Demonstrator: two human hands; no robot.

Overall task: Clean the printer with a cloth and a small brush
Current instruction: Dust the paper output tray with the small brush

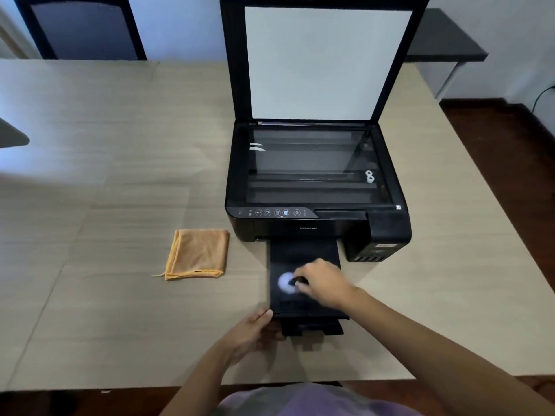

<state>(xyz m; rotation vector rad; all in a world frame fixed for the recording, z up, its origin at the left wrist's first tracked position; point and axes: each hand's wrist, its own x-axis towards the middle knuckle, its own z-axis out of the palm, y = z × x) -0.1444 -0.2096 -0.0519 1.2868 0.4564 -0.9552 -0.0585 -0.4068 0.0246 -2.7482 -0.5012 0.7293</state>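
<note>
A black printer (318, 223) stands on the table with its scanner lid (327, 61) raised and the glass bare. Its output tray (303, 259) is pulled out toward me. My right hand (326, 283) is over the tray, closed on a small brush (288, 283) whose pale bristles are blurred against the tray surface. My left hand (252, 334) grips the tray's near left corner. A folded orange cloth (196, 254) lies on the table left of the tray, apart from both hands.
The wooden table (105, 175) stretches wide to the left of the printer. A dark chair (81, 28) stands behind the far edge. A dark side table (444, 40) is at the back right, with dark floor (504, 181) past the table's right edge.
</note>
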